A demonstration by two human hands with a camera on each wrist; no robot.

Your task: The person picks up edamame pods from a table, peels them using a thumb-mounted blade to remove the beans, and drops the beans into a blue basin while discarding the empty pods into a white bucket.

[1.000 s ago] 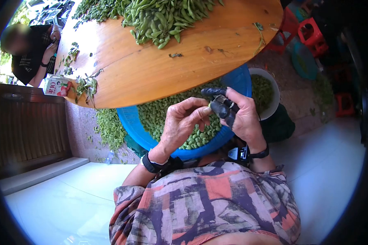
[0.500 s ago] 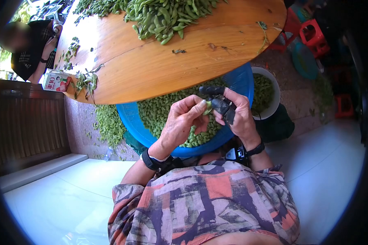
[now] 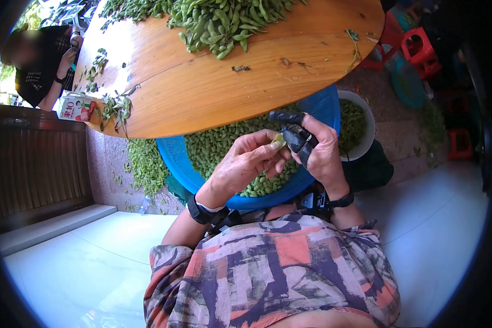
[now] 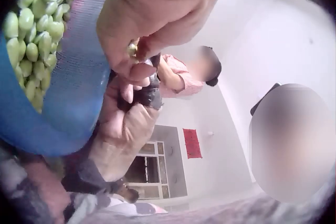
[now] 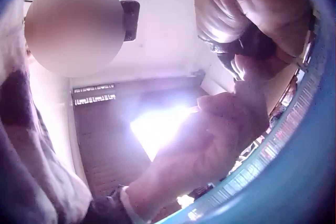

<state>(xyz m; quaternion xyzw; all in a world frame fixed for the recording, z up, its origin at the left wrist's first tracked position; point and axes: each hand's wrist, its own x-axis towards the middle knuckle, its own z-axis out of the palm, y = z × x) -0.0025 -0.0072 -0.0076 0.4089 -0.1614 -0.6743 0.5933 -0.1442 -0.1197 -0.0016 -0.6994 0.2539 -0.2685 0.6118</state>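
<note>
Over a blue tub (image 3: 172, 164) of shelled green soybeans (image 3: 218, 150), both hands meet at one soybean pod (image 3: 279, 139). My left hand (image 3: 246, 158) pinches the pod between thumb and fingers. My right hand (image 3: 325, 153) wears black coverings on its thumb and some fingers; its covered thumb and curled fingers hold the pod's other end, and the covered index finger sticks out above. In the left wrist view the left hand (image 4: 152, 14) partly hides the pod, with the right hand (image 4: 131, 124) right below. The right wrist view shows both hands close together, the pod hidden.
A wooden table (image 3: 202, 98) overhangs the tub, bearing a heap of unshelled pods (image 3: 224, 24) and a drink carton (image 3: 74, 107). A white bucket (image 3: 369, 128) stands right of the tub. Husks (image 3: 146, 169) lie on the floor at left. Another person (image 3: 44, 65) sits across the table.
The pod, mostly hidden a second ago, came into view between the hands and now sits tilted at the left fingertips. The right hand's covered fingers have shifted slightly around it.
</note>
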